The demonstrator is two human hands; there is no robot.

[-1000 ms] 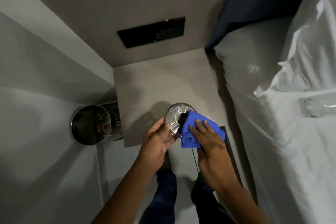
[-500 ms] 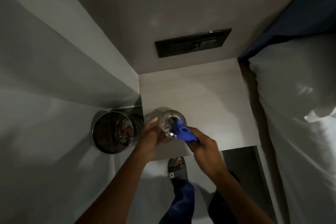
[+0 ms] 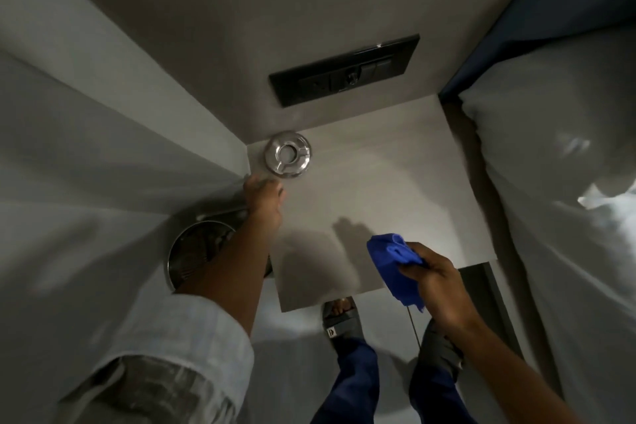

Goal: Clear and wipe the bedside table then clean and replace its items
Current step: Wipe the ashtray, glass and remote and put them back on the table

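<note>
A round shiny metal ashtray [image 3: 288, 154] sits at the far left corner of the pale bedside table [image 3: 385, 189], against the wall. My left hand [image 3: 263, 194] hovers just in front of it, fingers loose and blurred, holding nothing. My right hand [image 3: 432, 277] is over the table's front right edge, closed on a crumpled blue cloth [image 3: 395, 260]. The two hands are well apart.
A metal mesh waste bin [image 3: 199, 251] stands on the floor left of the table. A black switch panel [image 3: 346, 70] is on the wall behind. The white bed [image 3: 564, 217] runs along the right side. My sandalled foot [image 3: 339, 318] is below the table's front edge.
My left hand carried the ashtray from the front of the table to the far left corner and let go. My right hand pulled the blue cloth away to the right.
</note>
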